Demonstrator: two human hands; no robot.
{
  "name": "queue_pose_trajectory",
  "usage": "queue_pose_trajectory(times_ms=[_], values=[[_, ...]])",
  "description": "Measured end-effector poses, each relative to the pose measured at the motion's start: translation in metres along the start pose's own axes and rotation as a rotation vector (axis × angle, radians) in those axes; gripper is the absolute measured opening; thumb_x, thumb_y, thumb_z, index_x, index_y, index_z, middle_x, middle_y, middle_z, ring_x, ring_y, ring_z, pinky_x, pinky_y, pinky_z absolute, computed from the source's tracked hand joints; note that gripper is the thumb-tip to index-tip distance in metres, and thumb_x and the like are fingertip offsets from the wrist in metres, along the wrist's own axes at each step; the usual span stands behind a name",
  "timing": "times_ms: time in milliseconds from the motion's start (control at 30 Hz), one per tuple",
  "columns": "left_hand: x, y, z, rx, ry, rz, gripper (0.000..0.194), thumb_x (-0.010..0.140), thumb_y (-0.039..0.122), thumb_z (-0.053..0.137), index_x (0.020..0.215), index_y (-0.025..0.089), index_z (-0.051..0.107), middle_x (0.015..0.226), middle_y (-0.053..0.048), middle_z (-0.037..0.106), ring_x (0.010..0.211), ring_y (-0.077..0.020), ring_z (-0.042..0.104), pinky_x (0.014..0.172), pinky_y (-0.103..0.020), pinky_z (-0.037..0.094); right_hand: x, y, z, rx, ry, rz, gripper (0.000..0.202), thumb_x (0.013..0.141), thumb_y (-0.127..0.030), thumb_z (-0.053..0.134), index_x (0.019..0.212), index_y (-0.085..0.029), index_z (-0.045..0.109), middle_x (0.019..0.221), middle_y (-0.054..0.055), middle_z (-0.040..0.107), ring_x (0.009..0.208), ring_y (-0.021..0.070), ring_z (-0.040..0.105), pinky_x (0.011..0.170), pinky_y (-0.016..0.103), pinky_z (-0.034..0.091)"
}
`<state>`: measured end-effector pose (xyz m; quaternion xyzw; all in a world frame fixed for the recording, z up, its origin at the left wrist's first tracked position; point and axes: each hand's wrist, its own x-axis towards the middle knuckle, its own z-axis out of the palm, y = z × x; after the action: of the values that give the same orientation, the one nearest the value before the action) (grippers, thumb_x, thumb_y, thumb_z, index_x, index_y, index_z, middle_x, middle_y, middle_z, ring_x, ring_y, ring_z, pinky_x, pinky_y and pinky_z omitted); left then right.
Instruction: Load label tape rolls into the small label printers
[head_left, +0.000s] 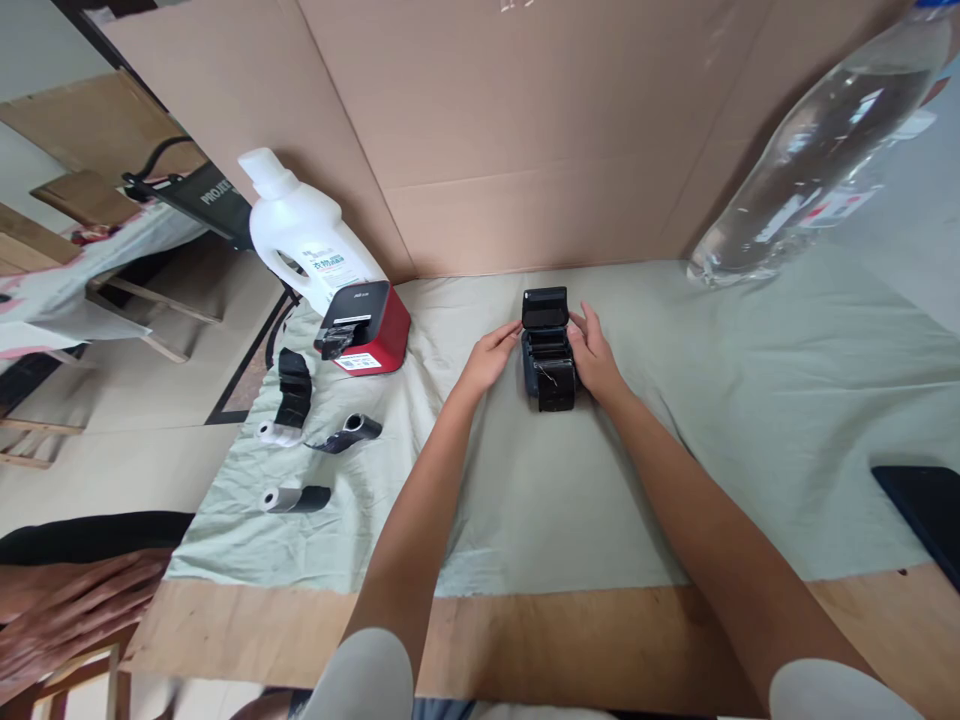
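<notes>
A small black receipt printer (530, 375) lies on the cloth in front of me, its lid (545, 308) raised. From its front hangs a strip of dark, creased paper (556, 386). My left hand (489, 357) has its fingertips closed at the printer's upper left side, by the lid hinge. On the opposite side, my right hand (592, 352) grips the printer's edge with the thumb side, its other fingers extended behind. The fingertips' exact contact is partly hidden.
A red and black printer (390, 330) stands left, before a white jug (300, 235). Dark-printed paper rolls (296, 499) lie nearby. A large water bottle (817, 160) leans right, near a phone (919, 510). Cardboard (540, 140) rises behind. Another person's hand (90, 610) is lower left.
</notes>
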<state>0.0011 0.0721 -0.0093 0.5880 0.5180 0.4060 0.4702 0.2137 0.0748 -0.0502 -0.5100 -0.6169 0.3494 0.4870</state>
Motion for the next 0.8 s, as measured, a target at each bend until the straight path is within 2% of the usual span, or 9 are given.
queue_pose_trajectory(times_ms=[333,567,800], values=[[-0.0006,0.0015,-0.0008,0.001,-0.018,0.014,0.049,0.099,0.026,0.053,0.145,0.014,0.066,0.153,-0.010,0.062,0.148,-0.0226,0.054,0.130,-0.037,0.034,0.0010,-0.0007,0.0009,0.028,0.009,0.033,0.093,0.094,-0.081,0.047,0.166,-0.024,0.032,0.163,0.018,0.050,0.147,0.0335,0.054,0.125,0.054,0.041],[0.0001,0.0005,0.0026,0.031,-0.003,0.019,0.050,0.099,0.024,0.054,0.146,0.012,0.064,0.154,-0.011,0.060,0.149,-0.0224,0.054,0.130,-0.036,0.034,0.0001,-0.0024,0.0004,0.027,-0.004,0.027,0.089,0.096,-0.078,0.047,0.165,-0.025,0.033,0.164,0.018,0.049,0.146,0.0332,0.055,0.124,0.054,0.042],[-0.0032,0.0013,0.0024,0.020,-0.022,0.000,0.047,0.099,0.023,0.055,0.144,0.015,0.066,0.154,-0.009,0.061,0.149,-0.0244,0.054,0.130,-0.039,0.034,0.0003,0.0009,0.0007,0.021,-0.014,0.023,0.085,0.097,-0.078,0.044,0.166,-0.029,0.032,0.165,0.015,0.048,0.143,0.0316,0.058,0.123,0.053,0.043]])
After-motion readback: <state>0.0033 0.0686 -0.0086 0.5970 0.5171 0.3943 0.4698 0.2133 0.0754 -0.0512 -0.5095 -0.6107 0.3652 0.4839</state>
